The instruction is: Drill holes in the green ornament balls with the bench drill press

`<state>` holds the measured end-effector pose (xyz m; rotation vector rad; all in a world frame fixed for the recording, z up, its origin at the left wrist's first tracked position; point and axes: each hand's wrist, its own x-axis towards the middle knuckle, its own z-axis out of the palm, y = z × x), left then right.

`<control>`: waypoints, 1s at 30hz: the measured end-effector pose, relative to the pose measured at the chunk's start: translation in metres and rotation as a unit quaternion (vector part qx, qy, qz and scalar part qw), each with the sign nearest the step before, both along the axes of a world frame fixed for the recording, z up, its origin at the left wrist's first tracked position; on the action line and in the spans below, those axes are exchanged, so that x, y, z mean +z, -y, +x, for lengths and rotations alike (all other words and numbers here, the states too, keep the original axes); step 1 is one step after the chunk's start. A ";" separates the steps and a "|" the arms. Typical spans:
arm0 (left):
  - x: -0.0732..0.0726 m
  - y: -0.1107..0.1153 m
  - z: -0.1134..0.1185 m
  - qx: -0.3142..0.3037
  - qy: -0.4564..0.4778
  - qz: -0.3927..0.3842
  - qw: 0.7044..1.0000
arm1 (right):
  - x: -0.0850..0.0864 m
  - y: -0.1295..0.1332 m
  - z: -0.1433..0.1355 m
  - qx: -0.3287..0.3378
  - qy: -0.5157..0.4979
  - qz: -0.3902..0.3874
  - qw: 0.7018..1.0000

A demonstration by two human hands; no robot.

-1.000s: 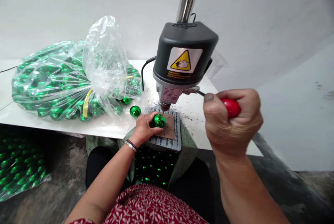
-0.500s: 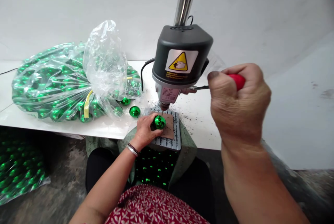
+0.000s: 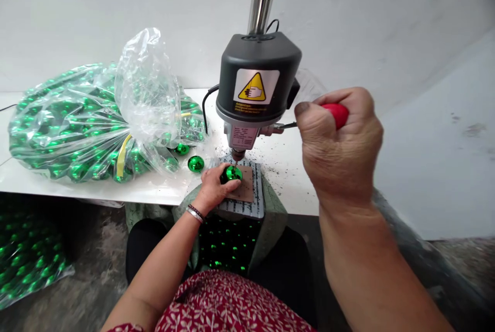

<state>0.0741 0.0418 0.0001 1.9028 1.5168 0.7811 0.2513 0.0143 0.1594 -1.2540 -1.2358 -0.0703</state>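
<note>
My left hand point(image 3: 213, 186) grips a shiny green ball point(image 3: 234, 172) between thumb and fingers, over a brown pad point(image 3: 247, 192) on the drill press base point(image 3: 258, 208). The thin bit point(image 3: 235, 163) under the drill press head point(image 3: 258, 77) points down at the ball's top and appears to touch it. My right hand point(image 3: 340, 141) is wrapped round the red knob point(image 3: 336, 114) of the press lever. Another green ball point(image 3: 196, 163) lies on the white table, left of the base.
A large clear bag of green balls point(image 3: 69, 126) stands on the white table point(image 3: 162, 192). Below left is another bag of them point(image 3: 29, 254). Green balls also show in an opening between my knees point(image 3: 228, 247). Dark crumbs are scattered beside the base.
The drill bit has come down to the ball's top as my right hand moved the lever slightly. My left hand still holds the ball. The whole view has shifted a little.
</note>
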 end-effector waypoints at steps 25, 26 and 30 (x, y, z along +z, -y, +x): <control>0.009 -0.026 -0.026 -0.068 0.100 -0.097 0.988 | 0.002 -0.002 -0.002 0.005 0.009 -0.006 1.000; 0.008 -0.024 -0.027 -0.067 0.102 -0.098 0.988 | 0.002 -0.003 -0.003 0.004 0.012 -0.008 1.000; 0.006 -0.019 -0.029 -0.067 0.116 -0.095 0.986 | 0.002 -0.004 -0.002 -0.005 0.018 -0.006 1.000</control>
